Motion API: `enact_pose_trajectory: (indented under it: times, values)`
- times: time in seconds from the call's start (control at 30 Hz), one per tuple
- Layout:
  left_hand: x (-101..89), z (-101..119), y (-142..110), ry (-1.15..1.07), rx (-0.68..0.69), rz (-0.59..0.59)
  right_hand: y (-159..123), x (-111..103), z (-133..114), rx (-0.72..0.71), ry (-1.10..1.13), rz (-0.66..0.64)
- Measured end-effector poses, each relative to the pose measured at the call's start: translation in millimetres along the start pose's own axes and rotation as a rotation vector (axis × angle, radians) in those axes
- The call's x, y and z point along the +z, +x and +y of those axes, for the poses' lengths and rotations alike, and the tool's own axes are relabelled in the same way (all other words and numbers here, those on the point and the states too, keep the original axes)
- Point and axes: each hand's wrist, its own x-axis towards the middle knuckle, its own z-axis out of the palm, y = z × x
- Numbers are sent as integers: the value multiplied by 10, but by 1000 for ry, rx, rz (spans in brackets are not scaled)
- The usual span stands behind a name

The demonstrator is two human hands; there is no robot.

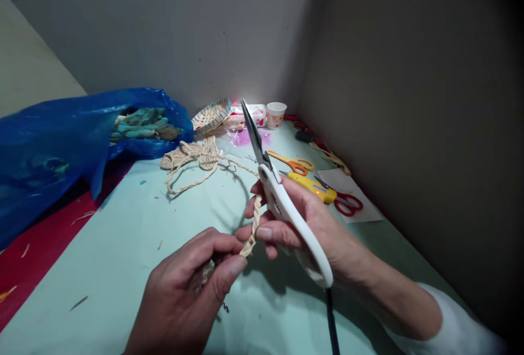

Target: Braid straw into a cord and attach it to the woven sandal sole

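Observation:
My right hand [305,221] is closed round the white handles of a large pair of scissors [282,202], whose dark blades point up and away. The same hand's thumb and fingers pinch a pale braided straw cord [252,229]. My left hand [192,284] is closed on the lower end of that braid, thumb and fingers pressed on it. Both hands hover over the pale green table [135,235].
A blue plastic bag [61,137] with teal and tan straw lies at the left. A pile of braided cord [192,156], a small woven basket [210,115], a paper cup [275,114], orange scissors [292,164], a yellow cutter [313,186] and red scissors [347,203] lie beyond. Walls close the back and right.

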Motion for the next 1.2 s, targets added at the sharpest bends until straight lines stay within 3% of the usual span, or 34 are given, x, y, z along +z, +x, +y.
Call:
enact_pose_trajectory:
  times: [0.17, 0.47, 0.67, 0.87, 1.2]
  values:
    - [9, 12, 0, 47, 104, 62, 10, -5, 1, -11, -6, -8]
    - [32, -7, 24, -332, -282, 18, 18, -16, 20, -38, 14, 49]
    - [9, 51, 29, -342, -301, -17, 45, -13, 85, -48, 4, 143]
    - [15, 90, 46, -380, -352, -70, 11, -3, 62, -19, -25, 86]
    - [14, 82, 50, -391, -385, 16, 10, 17, 22, -8, -107, 101]
